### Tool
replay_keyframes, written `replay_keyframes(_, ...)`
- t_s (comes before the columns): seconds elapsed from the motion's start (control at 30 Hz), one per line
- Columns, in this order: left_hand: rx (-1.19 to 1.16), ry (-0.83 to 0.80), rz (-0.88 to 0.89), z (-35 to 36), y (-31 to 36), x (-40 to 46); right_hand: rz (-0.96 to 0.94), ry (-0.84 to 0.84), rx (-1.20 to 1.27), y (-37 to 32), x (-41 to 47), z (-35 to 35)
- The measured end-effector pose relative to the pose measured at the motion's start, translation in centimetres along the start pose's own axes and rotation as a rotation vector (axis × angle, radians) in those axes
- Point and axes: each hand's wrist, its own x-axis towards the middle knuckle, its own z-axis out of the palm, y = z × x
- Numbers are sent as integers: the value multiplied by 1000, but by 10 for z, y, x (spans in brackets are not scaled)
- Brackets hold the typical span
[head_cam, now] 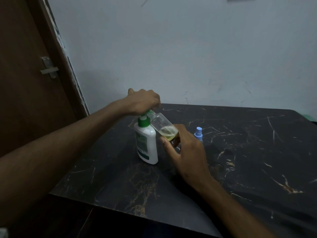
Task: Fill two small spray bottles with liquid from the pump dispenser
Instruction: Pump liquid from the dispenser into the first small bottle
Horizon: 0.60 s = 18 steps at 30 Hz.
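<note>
A white pump dispenser (147,145) with a green pump collar stands on the black marble table (240,152). My left hand (143,102) is closed over the green pump head from above. My right hand (187,150) holds a small clear bottle (163,125) by its base, tilted so that its open neck meets the pump spout. A little yellowish liquid lies in the bottle's lower end. A second small spray bottle with a blue spray cap (198,133) stands just behind my right hand, its body mostly hidden.
The table's near edge runs diagonally from the lower left to the bottom of the view. A brown door with a metal latch (48,67) is at the left. A pale wall rises right behind the table.
</note>
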Motion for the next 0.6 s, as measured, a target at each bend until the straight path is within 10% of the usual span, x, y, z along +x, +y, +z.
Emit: replay_keyframes(0.6, -18, 45, 11, -1, -5, 2, -2, -5, -27, 1, 0, 1)
